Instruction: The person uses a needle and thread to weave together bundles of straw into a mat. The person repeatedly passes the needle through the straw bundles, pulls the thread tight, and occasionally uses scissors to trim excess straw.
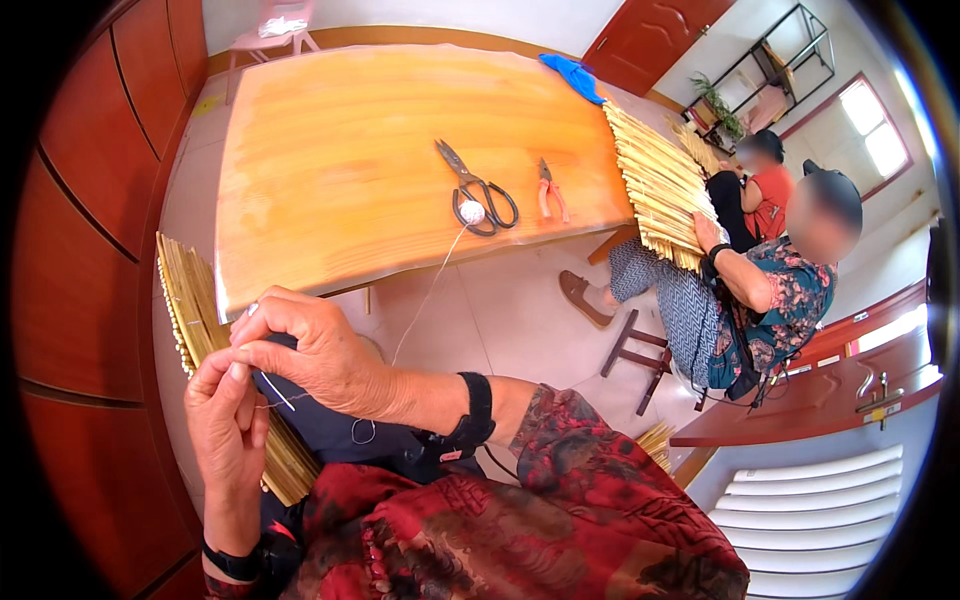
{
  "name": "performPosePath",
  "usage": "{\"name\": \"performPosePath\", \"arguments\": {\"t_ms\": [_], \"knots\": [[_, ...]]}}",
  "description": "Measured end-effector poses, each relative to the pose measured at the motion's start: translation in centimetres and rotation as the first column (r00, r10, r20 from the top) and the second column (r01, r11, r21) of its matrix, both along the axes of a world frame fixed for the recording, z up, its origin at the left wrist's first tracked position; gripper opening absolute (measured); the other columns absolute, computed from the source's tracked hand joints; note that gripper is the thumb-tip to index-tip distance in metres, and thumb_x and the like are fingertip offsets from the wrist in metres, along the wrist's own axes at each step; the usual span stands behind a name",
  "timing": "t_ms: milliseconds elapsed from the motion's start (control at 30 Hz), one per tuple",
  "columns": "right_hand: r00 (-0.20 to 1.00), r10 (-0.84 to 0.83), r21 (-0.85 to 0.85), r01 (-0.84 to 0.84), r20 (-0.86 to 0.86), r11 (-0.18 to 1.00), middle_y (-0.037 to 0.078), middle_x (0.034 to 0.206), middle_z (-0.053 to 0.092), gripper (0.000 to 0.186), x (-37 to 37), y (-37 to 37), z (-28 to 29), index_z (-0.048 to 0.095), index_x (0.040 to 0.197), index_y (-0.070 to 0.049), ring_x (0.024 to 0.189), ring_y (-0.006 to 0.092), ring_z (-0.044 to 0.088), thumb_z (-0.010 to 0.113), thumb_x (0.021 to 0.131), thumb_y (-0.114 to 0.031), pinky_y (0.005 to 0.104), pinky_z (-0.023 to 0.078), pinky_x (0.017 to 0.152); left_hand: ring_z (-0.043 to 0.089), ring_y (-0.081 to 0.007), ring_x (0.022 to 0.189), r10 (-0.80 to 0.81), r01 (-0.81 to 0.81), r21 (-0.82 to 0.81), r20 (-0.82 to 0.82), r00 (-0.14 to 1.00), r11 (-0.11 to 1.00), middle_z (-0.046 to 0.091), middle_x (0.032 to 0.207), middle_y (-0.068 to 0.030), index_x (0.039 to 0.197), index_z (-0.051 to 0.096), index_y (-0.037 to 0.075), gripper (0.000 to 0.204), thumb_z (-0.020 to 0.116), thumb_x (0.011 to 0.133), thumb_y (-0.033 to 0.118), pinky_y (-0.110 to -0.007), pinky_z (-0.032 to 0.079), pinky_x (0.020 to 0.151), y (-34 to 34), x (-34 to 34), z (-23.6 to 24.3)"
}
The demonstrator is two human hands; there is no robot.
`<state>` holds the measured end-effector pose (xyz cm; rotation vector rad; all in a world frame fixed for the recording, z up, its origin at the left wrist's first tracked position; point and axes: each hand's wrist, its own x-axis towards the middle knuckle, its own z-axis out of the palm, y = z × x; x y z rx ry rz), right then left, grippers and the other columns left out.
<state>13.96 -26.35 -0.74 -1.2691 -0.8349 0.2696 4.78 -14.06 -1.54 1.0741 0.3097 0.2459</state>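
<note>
My left hand [228, 425] and my right hand [325, 355] meet over my lap, fingertips pinched together. A fine thread [420, 312] runs from a white ball of thread [472, 212] on the table down behind my right forearm, and a strand shows beside my left fingers. Below the joined fingers juts a thin white needle-like piece [278, 392]; which hand grips it I cannot tell. What lies between the fingertips is too small to make out. A mat of yellow stalks [188, 290] passes behind my left hand and beside my lap.
On the wooden table [340, 150] lie black-handled scissors [470, 190], red-handled pliers [550, 192] and a blue cloth [573, 76]. To the right, a seated person [770, 290] handles another stalk mat [660, 185]; a second person [765, 200] sits beyond. A dark wooden stool [638, 360] stands nearby.
</note>
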Motion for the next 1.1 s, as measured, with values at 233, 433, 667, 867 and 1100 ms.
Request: {"name": "performPosePath", "arguments": {"t_ms": [233,433,667,867,1100], "knots": [[1.000,-0.001,-0.010,0.000,-0.030,1.000,0.005,0.077,0.053,0.009,-0.1,0.9,0.1,0.059,0.077,-0.001,0.074,0.0116,0.052,0.064,0.078,-0.008,0.0248,0.042,0.068,0.023,-0.0004,0.035,0.026,-0.026,0.005,0.015,1.000,1.000,0.035,0.050,0.0064,0.085,0.056,0.004,0.009,0.053,0.089,0.012,-0.017,0.021,0.029,0.3,-0.4,0.0],[0.932,0.155,0.213,-0.086,-0.328,0.973,0.004,0.069,0.056,0.016,1.1,1.3,0.4,0.053,0.076,-0.002,0.057,0.0078,0.053,0.061,0.085,-0.013,0.0195,0.044,0.051,0.026,0.0004,0.036,-0.001,0.001,0.062,0.001,1.000,0.998,0.061,0.085,-0.0119,0.085,0.055,0.000,0.010,0.053,0.087,0.010,-0.015,0.024,0.029,0.7,-0.9,-0.4],[0.963,0.220,-0.146,-0.243,-0.157,0.959,0.007,0.092,0.058,0.032,0.2,-0.2,1.1,0.054,0.106,0.003,0.090,0.0144,0.055,0.052,0.090,-0.025,0.0266,0.043,0.082,0.024,0.0002,0.035,-0.018,0.020,0.098,-0.021,1.000,0.995,0.055,0.070,-0.0037,0.084,0.055,0.002,0.010,0.054,0.086,0.012,-0.016,0.020,0.029,0.6,-2.0,-0.5],[0.952,0.305,-0.074,-0.303,0.013,0.950,0.012,0.098,0.058,0.034,-1.7,1.1,-0.3,0.056,0.109,0.002,0.096,0.0189,0.054,0.057,0.086,-0.023,0.0293,0.041,0.085,0.022,0.0003,0.034,-0.064,0.062,0.084,0.017,0.998,0.995,0.033,0.048,0.0075,0.089,0.056,0.003,0.012,0.054,0.087,0.015,-0.016,0.019,0.029,1.7,-3.5,-0.9],[0.961,0.245,0.008,-0.246,-0.132,0.969,0.008,0.081,0.060,0.018,-3.1,3.4,-0.2,0.064,0.079,0.003,0.078,0.0148,0.057,0.061,0.077,-0.015,0.0259,0.045,0.069,0.021,0.0013,0.033,0.032,-0.032,0.054,0.004,0.999,0.998,0.033,0.047,0.0086,0.095,0.055,0.001,0.016,0.051,0.090,0.016,-0.017,0.018,0.029,2.9,-4.7,-1.4]]}}
